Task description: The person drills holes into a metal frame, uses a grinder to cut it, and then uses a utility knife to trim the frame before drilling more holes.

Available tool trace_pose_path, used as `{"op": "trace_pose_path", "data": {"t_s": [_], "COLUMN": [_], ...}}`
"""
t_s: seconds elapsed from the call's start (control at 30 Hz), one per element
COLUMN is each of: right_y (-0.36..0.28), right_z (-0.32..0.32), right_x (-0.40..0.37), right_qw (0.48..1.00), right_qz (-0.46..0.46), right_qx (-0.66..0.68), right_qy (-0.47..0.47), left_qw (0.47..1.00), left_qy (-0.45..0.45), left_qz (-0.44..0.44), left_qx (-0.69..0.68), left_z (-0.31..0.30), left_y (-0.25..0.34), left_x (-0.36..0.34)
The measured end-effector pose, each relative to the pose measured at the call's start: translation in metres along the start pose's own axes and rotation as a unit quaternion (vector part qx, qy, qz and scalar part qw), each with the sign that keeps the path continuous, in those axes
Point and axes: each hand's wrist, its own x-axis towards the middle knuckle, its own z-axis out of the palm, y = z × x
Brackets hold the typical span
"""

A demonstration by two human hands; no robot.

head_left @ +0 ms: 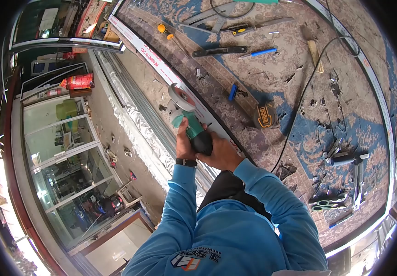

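Note:
A green and black angle grinder [193,129] is held between my two hands, its guard and disc at the upper end, over a long aluminium profile [161,69] with a printed protective film. My left hand [184,143] wraps round the grinder's left side, near its head. On the other side, my right hand [222,152] closes round the black rear part of the body. Whether the disc touches the profile cannot be made out. To the right of the hands, a black and yellow tape measure [265,117] lies on the patterned carpet.
On the carpet [295,152] lie a screwdriver [165,31], a blue pen [264,52], a hammer [316,55], scissors [328,202] and a black cable [302,95]. Long wrapped profiles [127,124] run along the left. Farther left stands a glazed frame [69,152].

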Motion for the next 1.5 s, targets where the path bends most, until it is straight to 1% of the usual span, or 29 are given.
{"op": "trace_pose_path", "data": {"t_s": [0.1,0.2,0.4,0.5,0.63,0.7,0.8,1.0,1.2,1.3,1.4,1.5], "right_y": [0.0,0.002,0.0,0.003,0.003,0.004,0.015,0.02,0.017,0.016,0.021,0.02], "right_z": [0.0,0.003,0.001,0.003,0.004,0.004,0.013,0.015,0.009,0.008,0.009,0.007], "right_x": [-0.002,-0.003,-0.011,-0.012,-0.016,-0.018,-0.021,-0.031,-0.038,-0.042,-0.046,-0.05], "right_qw": [1.0,1.0,1.0,1.0,0.999,0.999,1.0,0.999,1.0,0.999,1.0,0.999], "right_qz": [0.026,0.014,0.021,0.01,0.036,0.039,0.007,-0.002,0.002,-0.009,-0.003,0.035], "right_qx": [-0.011,-0.006,0.001,-0.003,-0.024,-0.023,-0.019,-0.039,0.002,-0.007,-0.005,-0.005], "right_qy": [-0.012,0.002,-0.003,0.001,-0.016,-0.018,0.011,0.034,0.031,0.042,0.03,0.003], "left_qw": [1.0,1.0,1.0,1.0,1.0,1.0,1.0,1.0,1.0,1.0,1.0,0.999], "left_qy": [-0.006,-0.006,0.004,0.004,-0.016,-0.006,-0.002,-0.006,-0.001,0.002,0.004,0.011], "left_qz": [0.003,0.007,0.006,0.01,0.006,0.003,-0.002,-0.019,-0.016,-0.017,-0.02,-0.024], "left_qx": [-0.005,-0.001,-0.003,-0.005,-0.001,0.006,0.008,-0.004,-0.01,-0.012,-0.019,-0.02], "left_z": [0.0,-0.001,-0.006,-0.008,-0.01,-0.009,-0.009,-0.005,-0.002,-0.002,-0.005,-0.006], "left_y": [-0.002,-0.004,-0.011,-0.013,-0.015,-0.017,-0.02,-0.024,-0.028,-0.032,-0.036,-0.04], "left_x": [-0.001,-0.002,-0.004,-0.004,-0.006,-0.008,-0.011,-0.018,-0.025,-0.027,-0.028,-0.031]}}
